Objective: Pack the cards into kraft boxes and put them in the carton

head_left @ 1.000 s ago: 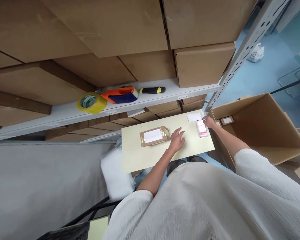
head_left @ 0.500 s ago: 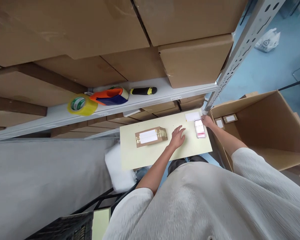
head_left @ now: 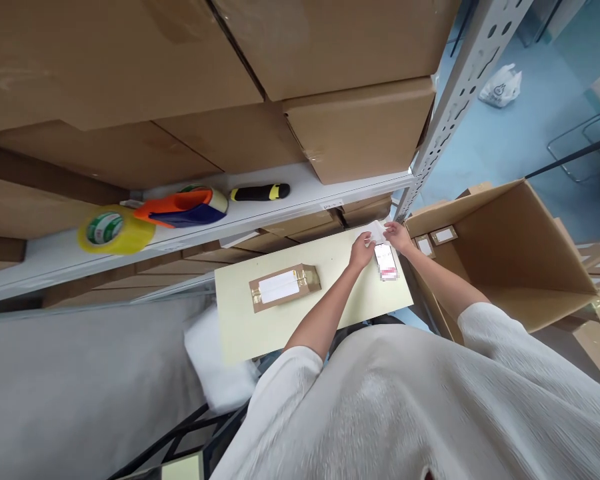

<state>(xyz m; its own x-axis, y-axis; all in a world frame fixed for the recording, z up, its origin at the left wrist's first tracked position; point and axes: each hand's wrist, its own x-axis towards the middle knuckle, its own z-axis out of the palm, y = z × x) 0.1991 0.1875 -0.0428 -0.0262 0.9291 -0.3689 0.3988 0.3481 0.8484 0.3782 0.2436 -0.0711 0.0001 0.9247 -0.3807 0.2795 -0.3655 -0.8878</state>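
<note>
At the far right end of the pale board, a white paper label is lifted and bent between both hands. My left hand pinches its left edge, and my right hand has fingers closed on its right side. Just below the label lies a phone with a lit screen, partly blurred out. Farther left on the board sits a small taped carton with a white label on its top.
A large open cardboard box stands to the right, with small labelled boxes inside. On the shelf edge are a yellow tape roll, an orange and blue tape dispenser and a black-yellow utility knife. Big cartons fill the shelf.
My left hand has moved right from the bare board to the label and closed on its edge. The label, flat before, is now raised and bent. The whole view has shifted slightly.
</note>
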